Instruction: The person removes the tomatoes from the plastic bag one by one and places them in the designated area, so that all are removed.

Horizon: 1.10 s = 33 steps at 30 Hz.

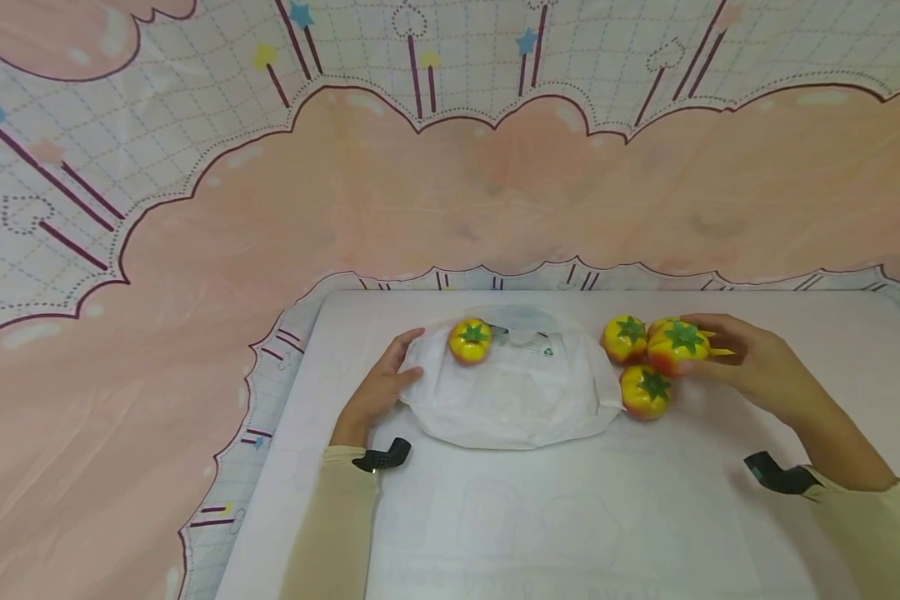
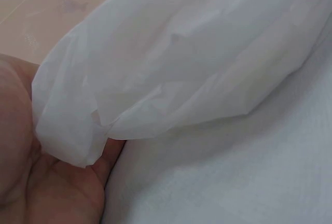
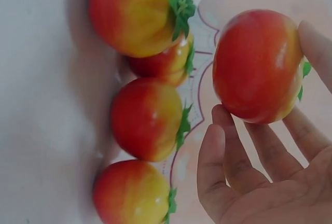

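Note:
My left hand (image 1: 378, 387) grips the left edge of a white plastic bag (image 1: 506, 400), with the bag's bunched edge (image 2: 72, 115) between thumb and fingers in the left wrist view. The bag lies flattened, and one yellow-red tomato (image 1: 470, 341) with a green leafy top sits at its upper left. At the bag's right, my right hand (image 1: 757, 367) holds a similar tomato (image 3: 259, 66) by its fingertips, raised off the table in the right wrist view. Close beside it are more tomatoes, one (image 1: 624, 339) near the bag's edge and another (image 1: 646, 392) at its right corner.
A white-covered table (image 1: 570, 517) stretches in front of the bag and to both sides. Behind it hangs a pink and white patterned cloth (image 1: 450, 192). Dark wrist-worn devices, one on the left sleeve (image 1: 382, 456), sit at both cuffs.

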Available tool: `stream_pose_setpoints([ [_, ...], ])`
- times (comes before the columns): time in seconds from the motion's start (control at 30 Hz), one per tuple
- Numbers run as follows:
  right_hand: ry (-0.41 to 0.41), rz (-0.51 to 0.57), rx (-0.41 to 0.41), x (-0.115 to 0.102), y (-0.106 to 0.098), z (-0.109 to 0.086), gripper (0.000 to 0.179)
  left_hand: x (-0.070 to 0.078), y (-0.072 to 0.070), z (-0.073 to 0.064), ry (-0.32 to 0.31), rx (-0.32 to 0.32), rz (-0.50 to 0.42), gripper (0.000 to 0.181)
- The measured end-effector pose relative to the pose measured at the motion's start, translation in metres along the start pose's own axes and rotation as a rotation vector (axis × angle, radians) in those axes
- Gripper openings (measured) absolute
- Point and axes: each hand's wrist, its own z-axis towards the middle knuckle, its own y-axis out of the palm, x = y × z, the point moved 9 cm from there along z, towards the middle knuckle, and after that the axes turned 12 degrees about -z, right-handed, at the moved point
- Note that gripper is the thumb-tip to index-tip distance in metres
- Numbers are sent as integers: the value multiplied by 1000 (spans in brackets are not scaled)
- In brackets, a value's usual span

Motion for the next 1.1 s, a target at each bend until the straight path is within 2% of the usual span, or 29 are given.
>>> stream_pose_setpoints([
  [0.23,-14,-3,7,9,2,-2,74,-1,-2,0,-8,16,13,62],
  [0.47,-1,4,-20,23,8,-3,72,-1,-1,2,12,-1,10,63],
  [0.87,-16,-15,-46,36,16,-6,74,-2,-1,2,-5,6,11,62],
  [1.1,3,-5,-76,45,22,-11,76,-1,1,2,12,-16,5,63],
])
